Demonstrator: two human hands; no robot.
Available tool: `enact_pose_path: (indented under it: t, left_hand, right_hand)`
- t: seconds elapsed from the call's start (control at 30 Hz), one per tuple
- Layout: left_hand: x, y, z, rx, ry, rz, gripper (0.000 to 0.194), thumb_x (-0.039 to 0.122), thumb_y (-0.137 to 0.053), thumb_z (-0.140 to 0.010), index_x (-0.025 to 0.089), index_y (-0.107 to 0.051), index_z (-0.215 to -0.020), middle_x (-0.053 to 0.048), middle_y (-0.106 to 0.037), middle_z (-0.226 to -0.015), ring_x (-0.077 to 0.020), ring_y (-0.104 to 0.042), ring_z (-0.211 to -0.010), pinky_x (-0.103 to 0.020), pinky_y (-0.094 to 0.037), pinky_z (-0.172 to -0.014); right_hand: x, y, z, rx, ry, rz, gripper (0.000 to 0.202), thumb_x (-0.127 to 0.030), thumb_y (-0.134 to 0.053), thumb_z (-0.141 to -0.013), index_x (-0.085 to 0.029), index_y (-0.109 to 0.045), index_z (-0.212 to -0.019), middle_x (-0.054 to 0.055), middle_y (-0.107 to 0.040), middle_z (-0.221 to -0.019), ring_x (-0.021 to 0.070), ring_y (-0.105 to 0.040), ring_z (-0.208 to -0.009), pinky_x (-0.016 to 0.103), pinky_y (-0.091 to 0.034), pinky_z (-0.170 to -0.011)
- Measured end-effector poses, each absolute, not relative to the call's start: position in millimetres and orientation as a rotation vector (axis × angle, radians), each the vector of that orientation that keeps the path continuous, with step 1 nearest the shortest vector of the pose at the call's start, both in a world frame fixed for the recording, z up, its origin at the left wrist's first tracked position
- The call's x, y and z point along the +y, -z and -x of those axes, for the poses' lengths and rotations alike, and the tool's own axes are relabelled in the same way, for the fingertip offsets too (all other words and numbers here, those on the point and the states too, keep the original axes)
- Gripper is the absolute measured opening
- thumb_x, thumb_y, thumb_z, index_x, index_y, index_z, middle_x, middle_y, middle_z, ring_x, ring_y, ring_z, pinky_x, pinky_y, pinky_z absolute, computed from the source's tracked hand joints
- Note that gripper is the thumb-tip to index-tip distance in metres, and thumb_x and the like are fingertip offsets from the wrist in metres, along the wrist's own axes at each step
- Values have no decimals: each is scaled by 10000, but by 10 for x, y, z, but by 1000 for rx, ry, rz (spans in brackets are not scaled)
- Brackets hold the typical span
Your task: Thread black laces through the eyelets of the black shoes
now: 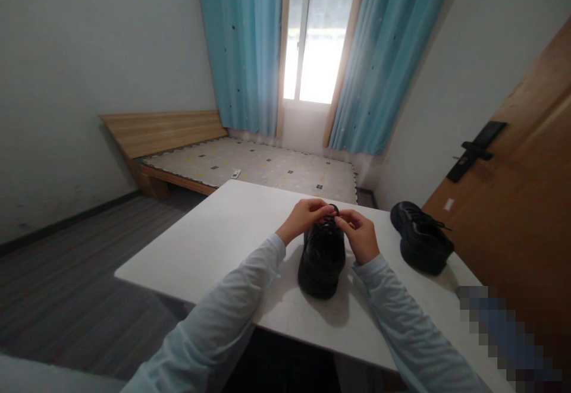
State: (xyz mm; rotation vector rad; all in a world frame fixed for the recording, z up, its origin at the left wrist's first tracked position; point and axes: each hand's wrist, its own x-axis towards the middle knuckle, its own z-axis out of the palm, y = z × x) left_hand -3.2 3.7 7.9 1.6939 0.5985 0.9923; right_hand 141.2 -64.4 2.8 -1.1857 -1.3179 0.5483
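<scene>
**Both hands pinched in at the laces (329, 220) of one black shoe (322, 259)**

In the head view, my only feed, I have the shoe standing upright on its sole on the white table (200, 244), near the front edge and between the two forearms. I take that spot as chosen so both arms can reach the laces evenly from either side. The left hand (308, 213) and the right hand (361, 237) are both narrow, fingertips drawn together on the laces, where a small dark loop stands up between them. A tight pinch like that suits thin cord, I judge; which strand each hand has, I can't tell.

The shoe's long axis runs away from the wearer, its far end leaning slightly right. I read the near end as the heel and the toe as pointing towards the window (319, 54), but the dark surface and the fingers leave me unsure.

The second shoe (419, 238) sits well apart on the right, near the door (513, 203), probably there to leave elbow room. Its long axis slants, far end to the left.
</scene>
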Motion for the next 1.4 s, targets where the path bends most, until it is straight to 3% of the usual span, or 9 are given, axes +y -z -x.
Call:
enact_pose_path:
  t: [0.23,0.43,0.57,0.9,1.4]
  left_hand:
    - [-17,-197,152,619,-741,-1561,400,454,-683,-658,81,-651,-799,-33,-642,-687,-95,-556,-620,-209,-397,-590]
    - [-38,-263,212,630,-700,-1707,330,417,-652,-693,87,-656,-715,7,-587,-616,-76,-488,-590,-211,-341,-590]
    - [-25,-221,189,564,-683,-1747,328,400,-696,-653,89,-671,-754,-16,-626,-688,-93,-518,-646,-222,-356,-629]
    - [45,-70,60,643,-905,-1923,341,375,-718,-627,103,-655,-823,-24,-639,-753,-85,-488,-631,-217,-353,-597]
    - [-132,-180,87,765,-1045,-2256,97,255,-583,-707,164,-566,-735,20,-594,-703,-100,-516,-656,-203,-379,-619]
  right_hand:
    - [-634,-18,-1424,-1214,-628,1105,187,-310,-702,-641,-191,-614,-756,-18,-615,-614,129,-562,-575,261,-433,-568]
    - [-636,-10,-1430,-1220,-634,1101,206,-335,-696,-659,-192,-603,-774,-20,-609,-606,131,-564,-583,258,-423,-565]
    - [-632,-14,-1429,-1221,-619,1115,215,-347,-698,-654,-191,-601,-766,-20,-606,-612,127,-556,-575,255,-415,-557]
    - [-619,-15,-1419,-1203,-633,1082,225,-338,-714,-630,-194,-605,-764,-18,-606,-641,119,-541,-588,256,-411,-571]
    - [-632,-50,-1389,-1203,-693,1044,228,-362,-710,-642,-203,-591,-754,-34,-593,-583,121,-538,-565,257,-416,-560]
